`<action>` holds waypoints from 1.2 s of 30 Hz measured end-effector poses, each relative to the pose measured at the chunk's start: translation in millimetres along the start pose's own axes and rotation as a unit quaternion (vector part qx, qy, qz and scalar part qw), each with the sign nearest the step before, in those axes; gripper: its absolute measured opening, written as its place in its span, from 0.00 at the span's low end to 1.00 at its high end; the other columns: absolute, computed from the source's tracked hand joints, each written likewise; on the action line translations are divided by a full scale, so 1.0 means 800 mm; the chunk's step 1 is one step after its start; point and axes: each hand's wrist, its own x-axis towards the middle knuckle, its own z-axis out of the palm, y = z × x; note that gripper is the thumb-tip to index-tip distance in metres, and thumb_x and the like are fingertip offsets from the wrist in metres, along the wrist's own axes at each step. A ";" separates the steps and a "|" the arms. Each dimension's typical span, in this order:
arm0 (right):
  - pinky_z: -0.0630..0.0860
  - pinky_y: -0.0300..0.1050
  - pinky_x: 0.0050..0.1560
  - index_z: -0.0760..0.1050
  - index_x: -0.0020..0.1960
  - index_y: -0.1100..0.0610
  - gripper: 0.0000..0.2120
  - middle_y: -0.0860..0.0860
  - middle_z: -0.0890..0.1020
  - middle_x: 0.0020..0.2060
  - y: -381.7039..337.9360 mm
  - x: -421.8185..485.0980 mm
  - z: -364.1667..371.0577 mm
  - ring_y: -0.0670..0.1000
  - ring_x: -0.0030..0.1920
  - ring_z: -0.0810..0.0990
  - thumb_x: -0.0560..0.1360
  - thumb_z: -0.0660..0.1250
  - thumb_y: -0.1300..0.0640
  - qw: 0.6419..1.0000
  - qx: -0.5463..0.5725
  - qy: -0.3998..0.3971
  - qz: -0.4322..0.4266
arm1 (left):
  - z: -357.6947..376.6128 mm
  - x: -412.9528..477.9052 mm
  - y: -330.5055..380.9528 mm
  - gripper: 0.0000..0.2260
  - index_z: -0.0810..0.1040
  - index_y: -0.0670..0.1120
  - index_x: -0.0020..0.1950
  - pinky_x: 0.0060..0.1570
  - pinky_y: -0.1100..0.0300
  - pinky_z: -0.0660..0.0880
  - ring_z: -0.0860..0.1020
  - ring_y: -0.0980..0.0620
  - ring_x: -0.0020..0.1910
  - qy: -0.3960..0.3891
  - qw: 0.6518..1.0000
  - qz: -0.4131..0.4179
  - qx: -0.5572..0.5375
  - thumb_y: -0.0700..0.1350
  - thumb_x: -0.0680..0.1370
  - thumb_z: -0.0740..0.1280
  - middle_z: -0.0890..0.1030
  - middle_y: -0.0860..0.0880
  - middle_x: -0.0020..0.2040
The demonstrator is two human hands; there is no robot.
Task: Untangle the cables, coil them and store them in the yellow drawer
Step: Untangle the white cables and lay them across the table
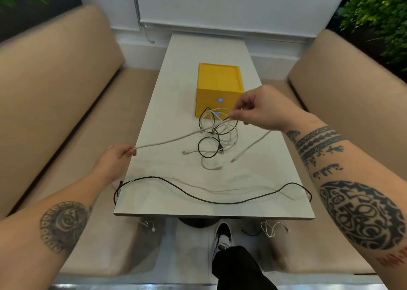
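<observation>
A white cable point(171, 140) is held stretched above the table point(165, 87). One end is pinched in the fingers of the left hand point(116, 157) at the table's left edge. The middle is pinched by the right hand point(257, 109) above the tangle point(217, 140). From the right hand the rest of the cable falls toward the right edge, and its plug lies on the table. Whether it is fully free of the tangle cannot be told where it crosses the loops.

The tangle, of black and white cables, lies at the middle of the table, just in front of the drawer point(219, 91). The drawer unit stands further back on the centre line. Both of its fronts appear closed, and nothing is seen in its top tray.

Along the near edge a black cable point(198, 198) and a thin white cable point(220, 190) are laid out lengthwise, apart from the tangle, with their ends hanging over the near corners. These two can be judged as already separated, though not coiled.

The task is judged to be at an early stage. Untangling is partly done, no coil has been formed, and nothing has been stored. Several cables remain to be pulled apart, and the drawer has yet to be opened.
</observation>
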 end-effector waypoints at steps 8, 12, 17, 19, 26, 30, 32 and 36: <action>0.73 0.43 0.39 0.84 0.43 0.48 0.14 0.45 0.84 0.33 0.068 -0.039 -0.012 0.45 0.39 0.81 0.75 0.69 0.38 0.970 -0.099 -0.183 0.126 | 0.045 -0.022 0.011 0.10 0.82 0.58 0.48 0.48 0.61 0.65 0.75 0.51 0.52 -0.108 0.994 0.032 0.016 0.45 0.83 0.64 0.80 0.50 0.50; 0.75 0.43 0.45 0.84 0.47 0.45 0.10 0.43 0.85 0.38 0.131 -0.077 0.020 0.44 0.44 0.81 0.76 0.68 0.41 0.937 -0.091 -0.274 0.198 | 0.067 -0.025 0.007 0.19 0.77 0.72 0.45 0.45 0.62 0.68 0.77 0.52 0.47 -0.140 0.985 0.090 0.042 0.44 0.80 0.69 0.78 0.53 0.42; 0.76 0.45 0.51 0.82 0.51 0.43 0.08 0.40 0.83 0.48 0.191 -0.119 0.097 0.46 0.51 0.80 0.77 0.66 0.43 0.936 -0.106 -0.234 0.242 | 0.081 -0.030 0.011 0.10 0.83 0.61 0.60 0.49 0.57 0.66 0.70 0.53 0.50 -0.163 0.964 0.109 0.179 0.50 0.82 0.66 0.75 0.56 0.45; 0.78 0.49 0.54 0.81 0.51 0.39 0.11 0.41 0.82 0.51 0.205 -0.130 0.118 0.48 0.52 0.79 0.77 0.62 0.38 0.931 -0.145 -0.212 0.258 | 0.085 -0.032 0.009 0.10 0.83 0.62 0.60 0.51 0.55 0.67 0.68 0.52 0.50 -0.150 0.962 0.117 0.195 0.51 0.81 0.66 0.74 0.56 0.45; 0.72 0.51 0.57 0.75 0.63 0.47 0.17 0.48 0.81 0.55 0.241 -0.159 0.097 0.54 0.55 0.79 0.85 0.49 0.51 0.897 -0.316 -0.196 0.238 | 0.105 -0.033 -0.019 0.08 0.86 0.58 0.54 0.49 0.48 0.73 0.73 0.45 0.46 -0.076 0.978 0.120 0.151 0.47 0.76 0.74 0.72 0.60 0.38; 0.66 0.59 0.63 0.72 0.47 0.46 0.14 0.48 0.79 0.42 0.263 -0.172 0.094 0.53 0.47 0.77 0.83 0.49 0.50 0.882 -0.350 -0.142 0.282 | 0.108 -0.022 -0.013 0.07 0.85 0.60 0.54 0.53 0.53 0.69 0.70 0.49 0.48 -0.092 0.977 0.090 0.173 0.51 0.77 0.73 0.72 0.60 0.40; 0.63 0.56 0.60 0.71 0.45 0.46 0.13 0.46 0.77 0.41 0.273 -0.178 0.099 0.51 0.45 0.75 0.83 0.49 0.50 0.883 -0.348 -0.146 0.279 | 0.108 -0.018 -0.009 0.07 0.85 0.62 0.54 0.55 0.54 0.68 0.70 0.52 0.49 -0.103 0.974 0.076 0.188 0.53 0.77 0.72 0.73 0.60 0.41; 0.57 0.54 0.66 0.75 0.49 0.46 0.12 0.46 0.81 0.47 0.283 -0.194 0.124 0.51 0.54 0.77 0.79 0.54 0.57 0.885 -0.307 -0.184 0.297 | 0.110 -0.008 -0.015 0.07 0.84 0.67 0.50 0.57 0.50 0.72 0.75 0.52 0.51 -0.098 0.978 0.059 0.173 0.55 0.75 0.74 0.75 0.62 0.43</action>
